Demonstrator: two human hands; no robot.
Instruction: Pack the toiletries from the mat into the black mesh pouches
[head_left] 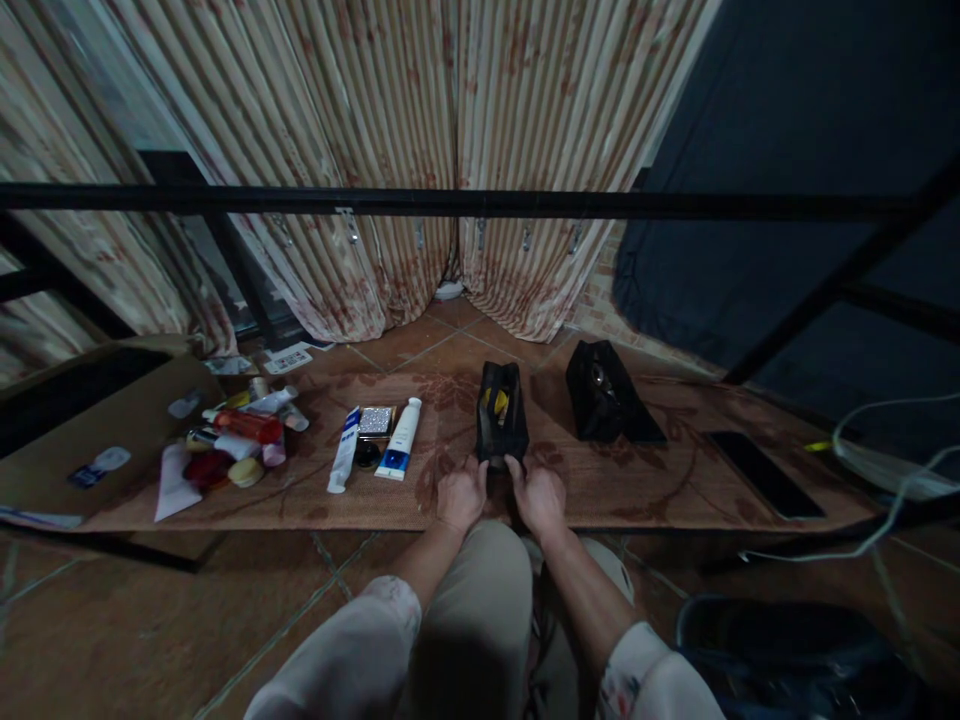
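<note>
On cloth [431,450] — black pouch [502,438] (2 hands [460,497] [541,498] at near end)

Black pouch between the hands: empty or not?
Not empty: something yellow shows inside the black pouch; how full, I can't tell.

Head camera: above the knees [491,580], looking forward and down
Desk [645,490]: near, spanning 8 to 4 o'clock
Left hand [461,497], right hand [541,497]: close, toward 6 o'clock
Curtains [375,110]: farther off, toward 12 o'clock
</note>
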